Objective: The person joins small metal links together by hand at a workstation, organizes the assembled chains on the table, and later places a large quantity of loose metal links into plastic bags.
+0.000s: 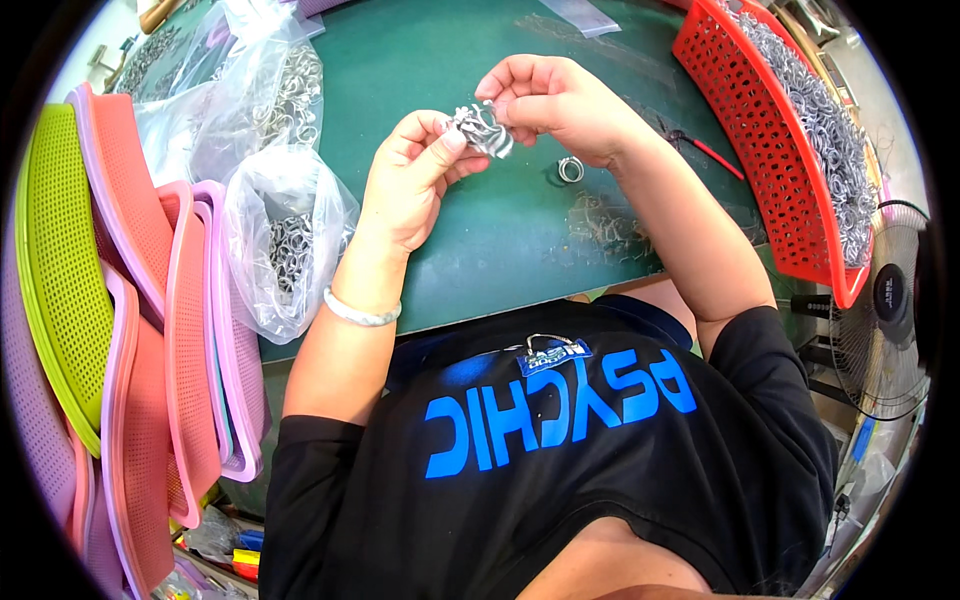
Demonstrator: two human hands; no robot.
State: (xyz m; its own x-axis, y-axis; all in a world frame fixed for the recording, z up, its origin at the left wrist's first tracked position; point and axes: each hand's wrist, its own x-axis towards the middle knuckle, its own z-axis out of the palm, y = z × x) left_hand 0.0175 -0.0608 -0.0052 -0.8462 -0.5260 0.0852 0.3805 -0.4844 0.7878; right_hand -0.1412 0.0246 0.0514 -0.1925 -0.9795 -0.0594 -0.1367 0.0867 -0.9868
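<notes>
Over the green tabletop, my left hand [415,165] is closed around a bunch of curved silver metal rings [482,132], which stick out past the thumb and fingertips. The rings are slightly blurred. Close by on the right, my right hand [560,108] has its thumb and forefinger pinched together at the edge of the bunch. What lies between those fingertips is too small to make out. A single silver ring [570,169] rests on the table below my right wrist.
Clear plastic bags of metal rings [292,250] stand left, beside stacked perforated plastic baskets [60,250]. A red basket [770,170] heaped with metal pieces stands right, near red-handled pliers [712,155] and a fan [885,310]. Thin metal scraps [610,225] lie near the table edge.
</notes>
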